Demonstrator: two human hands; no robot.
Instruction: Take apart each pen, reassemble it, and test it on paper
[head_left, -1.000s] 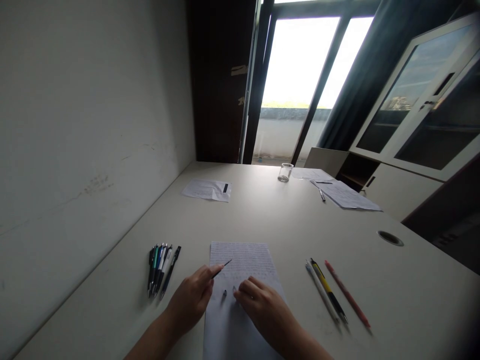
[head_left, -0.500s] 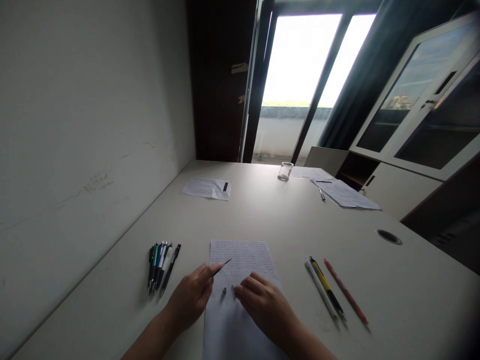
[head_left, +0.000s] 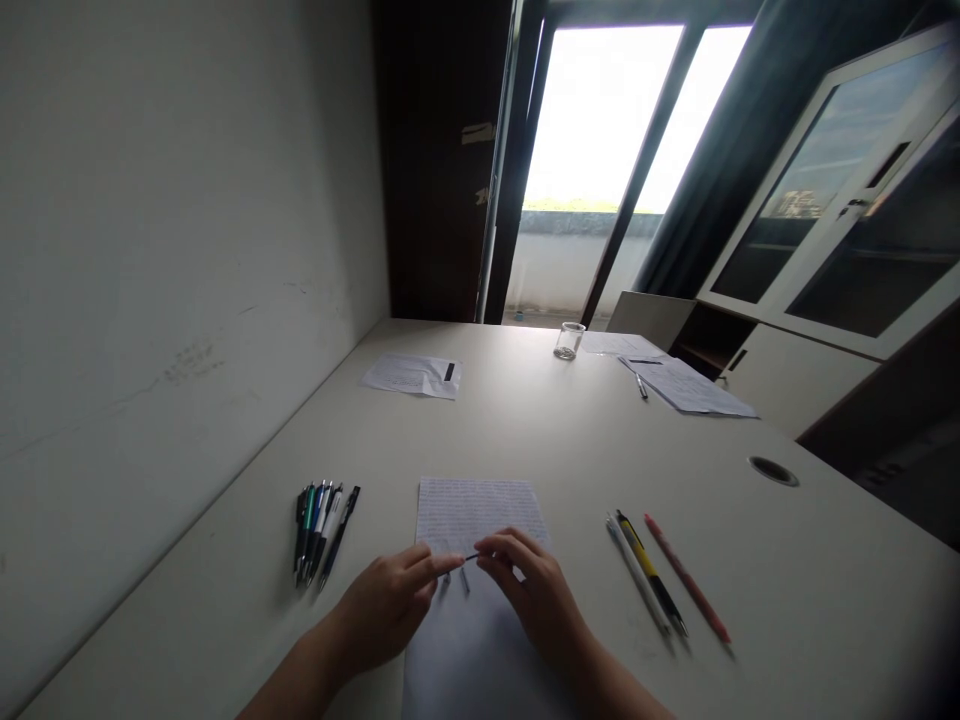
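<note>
**Left grip [head_left: 394, 600] and right grip [head_left: 536, 588] meet at a thin dark rod [head_left: 471, 557]**

The left grip is narrow, holding the rod near its fingertips, with the index finger stretched along it and the back of the hand turned up. The right grip is narrow too, its thumb and bent fingers closing at the rod's far end, knuckles arched. Both wrists angle inward, and the forearms reach in from the lower edge, converging over the written sheet [head_left: 484, 630].

The rod is held above that sheet, between the two hands, tilted slightly upward toward the right. Just below it on the paper are a small dark piece [head_left: 447, 578] and a short thin grey piece [head_left: 465, 581], side by side but apart.

Left of the hands, a row of pens [head_left: 321, 535] lies on the pale surface [head_left: 517, 430]. To the right are a white pen [head_left: 638, 575], a yellow and black pen [head_left: 651, 570] and, slightly apart, a red pen [head_left: 688, 578]. Farther off stands a clear glass [head_left: 569, 341].
</note>
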